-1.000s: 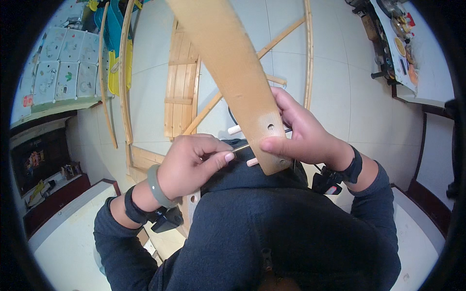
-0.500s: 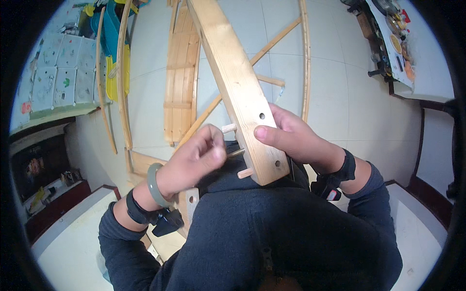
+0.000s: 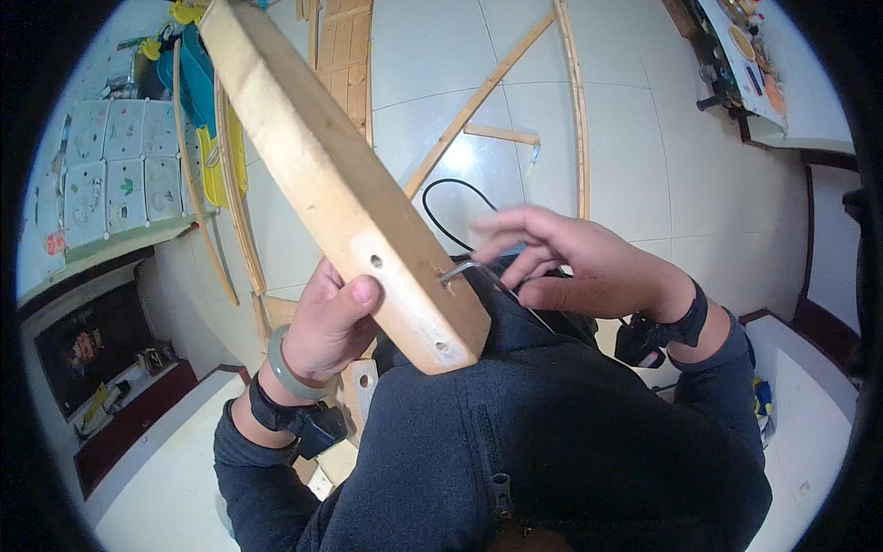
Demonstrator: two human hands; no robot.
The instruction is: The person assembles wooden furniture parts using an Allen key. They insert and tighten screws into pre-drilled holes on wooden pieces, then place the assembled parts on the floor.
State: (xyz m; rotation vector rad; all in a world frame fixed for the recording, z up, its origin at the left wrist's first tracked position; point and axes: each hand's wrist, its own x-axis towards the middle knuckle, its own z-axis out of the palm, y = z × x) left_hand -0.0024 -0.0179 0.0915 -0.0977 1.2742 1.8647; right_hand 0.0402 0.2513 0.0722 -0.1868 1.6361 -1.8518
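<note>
A thick pale wooden beam (image 3: 317, 175) slants from the far left down to my lap. Two round holes show in its upper face near the close end. My left hand (image 3: 336, 317) is closed around the beam's left side, thumb pressed on that face beside a hole. A bent metal hex key (image 3: 471, 266) has its short end at a hole in the beam's right side; its long arm reaches toward my lap. Beside the key is my right hand (image 3: 589, 262), fingers apart and partly blurred, with no clear grip on it.
Wooden slats joined as a panel (image 3: 348, 64) lie on the tiled floor, with long thin rails (image 3: 578, 110) and a diagonal strip (image 3: 487, 97) nearby. A black cord loop (image 3: 440, 189) shows past the beam. Holed wood (image 3: 361, 386) sits by my left forearm.
The beam's far end has swung left and the beam has turned, hiding its dowels. My left hand has left the metal rod for the beam; my right hand has released the beam beside the hex key.
</note>
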